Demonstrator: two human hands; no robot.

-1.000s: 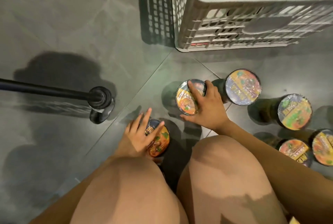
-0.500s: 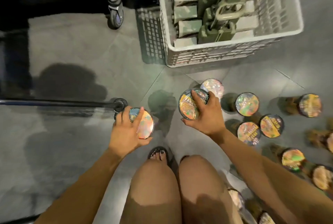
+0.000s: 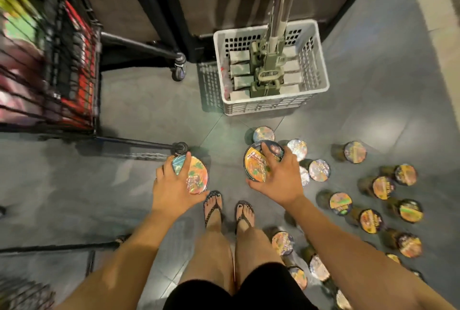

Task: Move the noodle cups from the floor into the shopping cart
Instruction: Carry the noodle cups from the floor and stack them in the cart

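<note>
My left hand [image 3: 174, 186] grips a noodle cup [image 3: 195, 175] from above, fingers curled over its colourful round lid. My right hand [image 3: 278, 177] grips a second noodle cup [image 3: 254, 164] the same way. Both cups are held above the grey floor, in front of my feet. Several more noodle cups [image 3: 339, 202] stand on the floor to the right. The black wire shopping cart [image 3: 62, 65] is at the left, blurred, with red and pink packages inside.
A white plastic crate [image 3: 316, 60] holding a metal stand and boxes sits on the floor ahead. Cart wheels [image 3: 179, 70] and a low cart bar [image 3: 134, 142] lie between me and the cart. My sandalled feet [image 3: 227, 207] are below the hands.
I have risen from a crouch to standing. Both hands lifted their cups off the floor. The view has widened, bringing the cart and more cups into sight.
</note>
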